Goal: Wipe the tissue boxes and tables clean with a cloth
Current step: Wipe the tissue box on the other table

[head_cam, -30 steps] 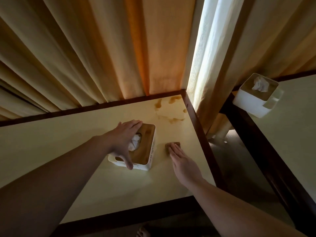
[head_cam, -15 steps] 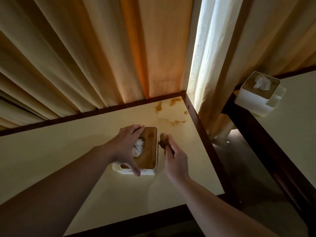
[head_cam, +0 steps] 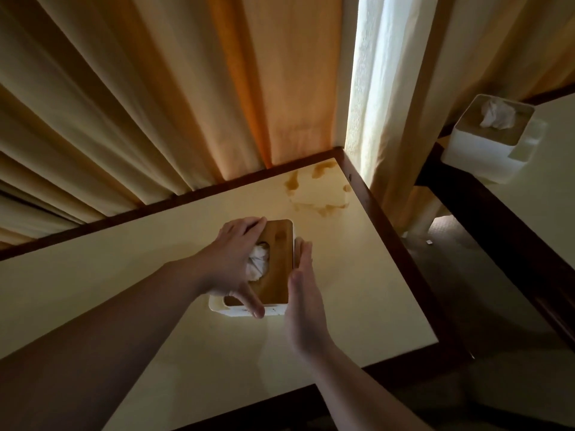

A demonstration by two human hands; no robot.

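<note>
Tissue box is seen on the cream counter, toward its far right quarter, with its long axis running from near to far and leaning slightly to the right at the far end. Its body is white with rounded corners; its top is a brown wooden lid, from whose opening a crumpled white tissue is pushed up. The box is gripped by the left hand, which is spread across the lid: the fingers are curled over the far left corner and the thumb is hooked over the near edge. The right hand is held edge-on with fingers straight and together, laid flat against the box's right side; a sliver of brown is seen beyond its fingertips, but whether the cloth is under the palm cannot be told. Brown stains are spread over the counter's far right corner, well apart from the box. The counter is rimmed in dark wood and backed by pleated curtains. A second tissue box, white with a tissue showing, is set on the corner of another counter at right.
</note>
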